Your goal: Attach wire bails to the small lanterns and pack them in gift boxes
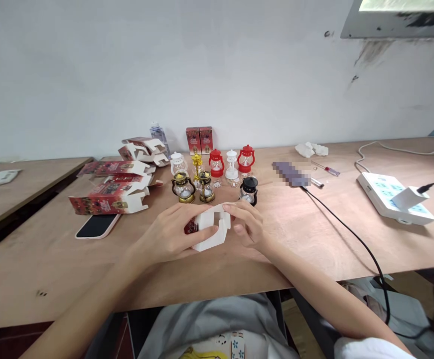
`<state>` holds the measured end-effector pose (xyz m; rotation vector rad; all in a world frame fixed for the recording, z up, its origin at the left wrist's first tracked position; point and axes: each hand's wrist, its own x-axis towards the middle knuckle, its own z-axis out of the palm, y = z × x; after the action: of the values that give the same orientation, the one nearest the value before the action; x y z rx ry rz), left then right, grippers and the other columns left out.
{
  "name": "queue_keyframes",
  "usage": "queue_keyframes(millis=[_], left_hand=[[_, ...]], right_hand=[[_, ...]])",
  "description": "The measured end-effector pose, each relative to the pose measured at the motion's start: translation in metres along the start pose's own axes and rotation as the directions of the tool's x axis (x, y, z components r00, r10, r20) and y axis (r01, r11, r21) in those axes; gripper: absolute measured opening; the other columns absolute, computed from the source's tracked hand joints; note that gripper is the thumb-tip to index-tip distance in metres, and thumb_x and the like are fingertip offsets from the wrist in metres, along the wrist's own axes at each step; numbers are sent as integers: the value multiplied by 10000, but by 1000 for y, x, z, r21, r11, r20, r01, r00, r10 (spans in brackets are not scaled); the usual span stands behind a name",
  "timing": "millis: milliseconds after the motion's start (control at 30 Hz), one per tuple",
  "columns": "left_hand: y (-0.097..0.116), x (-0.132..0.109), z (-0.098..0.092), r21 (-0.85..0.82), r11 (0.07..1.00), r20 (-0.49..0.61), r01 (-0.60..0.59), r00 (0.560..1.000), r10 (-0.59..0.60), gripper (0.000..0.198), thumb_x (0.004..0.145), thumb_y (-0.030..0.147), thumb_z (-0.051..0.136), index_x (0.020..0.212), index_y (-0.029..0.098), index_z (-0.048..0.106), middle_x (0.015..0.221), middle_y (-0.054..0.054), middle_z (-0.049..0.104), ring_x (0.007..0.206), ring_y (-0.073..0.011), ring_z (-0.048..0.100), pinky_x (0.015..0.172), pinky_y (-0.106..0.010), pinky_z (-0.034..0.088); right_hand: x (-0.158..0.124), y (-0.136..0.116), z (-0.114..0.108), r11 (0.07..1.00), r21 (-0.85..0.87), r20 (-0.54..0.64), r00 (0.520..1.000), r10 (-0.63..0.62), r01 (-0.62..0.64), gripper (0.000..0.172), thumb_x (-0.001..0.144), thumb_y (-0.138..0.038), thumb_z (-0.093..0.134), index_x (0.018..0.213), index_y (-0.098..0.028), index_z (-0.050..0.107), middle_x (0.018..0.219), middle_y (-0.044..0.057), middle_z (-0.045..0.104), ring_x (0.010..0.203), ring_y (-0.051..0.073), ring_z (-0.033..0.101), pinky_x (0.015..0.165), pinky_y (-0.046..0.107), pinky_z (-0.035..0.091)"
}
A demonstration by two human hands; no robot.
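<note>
While grasping an open box (205,219) in the left hand (172,232), touches its flap (216,208) with the right hand (248,222) (cannot tell whether pinching), near lanterns (216,163) on the desk (306,229).

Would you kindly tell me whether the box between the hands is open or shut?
The box is open: its white end flaps stick out untucked toward the right hand.

A pale grey top (198,319) bears a yellow-and-blue print (236,345), and its right sleeve (369,349) is white.
</note>
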<state>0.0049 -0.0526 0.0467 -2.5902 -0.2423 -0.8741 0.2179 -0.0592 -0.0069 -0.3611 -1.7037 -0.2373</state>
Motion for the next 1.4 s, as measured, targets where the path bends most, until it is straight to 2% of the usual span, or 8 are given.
queue_keyframes(millis=[167, 367, 533, 667, 867, 1033, 1200, 1400], left_hand=[[8, 11, -3, -1, 969, -39, 247, 968, -247, 357, 888, 343, 612, 1232, 253, 575, 1128, -55, 693, 973, -193, 674, 818, -328, 565], [6, 17, -9, 59, 998, -13, -29, 999, 30, 455, 888, 243, 620, 1321, 271, 485, 1441, -156, 476, 1300, -289, 488, 940, -424, 517], [9, 28, -13, 56, 995, 74, -87, 994, 83, 539, 902, 468, 539, 1311, 129, 448, 1318, -192, 593, 1323, -339, 452, 952, -476, 514], [13, 41, -17, 182, 977, 112, -110, 990, 90, 433, 923, 415, 535, 1230, 110, 520, 1316, -174, 603, 1266, -315, 524, 968, -448, 506], [19, 46, -16, 385, 919, 65, 90, 990, -124, 485, 916, 489, 515, 1252, 140, 532, 1277, -138, 640, 1097, -288, 634, 887, -431, 508], [21, 40, -4, 325, 936, 104, 134, 979, -176, 469, 873, 475, 552, 1194, 133, 547, 1279, -148, 633, 1063, -319, 631, 800, -431, 521], [20, 35, -5, 251, 944, 20, 216, 973, -228, 351, 815, 263, 586, 1145, 166, 522, 1271, -136, 639, 1123, -293, 613, 852, -397, 535], [19, 30, -6, 246, 952, -37, 182, 983, -178, 367, 799, 274, 619, 1131, 152, 519, 1234, -159, 650, 1099, -291, 627, 813, -373, 553]], right_hand=[[-5, 1, 1, 996, 67, -103, 993, 60, -53, 361, 888, -78, 449, 1198, -244, 533, 923, 69, 672, 803, 181, 662, 630, 316, 546], [-7, -3, 5, 945, 223, -192, 940, 282, -238, 482, 878, -166, 571, 1308, -290, 392, 880, 19, 612, 694, 135, 608, 542, 237, 528], [2, -10, 1, 840, 282, 88, 884, 459, -464, 205, 952, -361, 480, 1067, -228, 586, 907, 51, 665, 816, 162, 642, 692, 282, 549], [6, -6, 3, 630, 387, 223, 731, 644, -673, 351, 884, -535, 538, 957, -211, 653, 907, 47, 699, 811, 179, 645, 722, 308, 540], [9, 1, 9, 271, 537, 212, 439, 873, -799, 427, 708, -576, 705, 924, -210, 675, 877, 31, 703, 769, 185, 632, 699, 317, 536], [11, -3, 6, 330, 525, 239, 508, 827, -785, 308, 751, -501, 697, 748, -201, 627, 709, -14, 626, 638, 122, 564, 595, 241, 508], [5, -5, 3, 322, 589, 340, 589, 733, -741, 384, 888, -538, 503, 1089, -230, 610, 1007, 48, 677, 846, 177, 654, 687, 300, 564], [6, -4, 4, 318, 625, 369, 629, 684, -713, 482, 911, -612, 423, 1161, -248, 617, 1101, 58, 693, 938, 194, 670, 752, 328, 569]])
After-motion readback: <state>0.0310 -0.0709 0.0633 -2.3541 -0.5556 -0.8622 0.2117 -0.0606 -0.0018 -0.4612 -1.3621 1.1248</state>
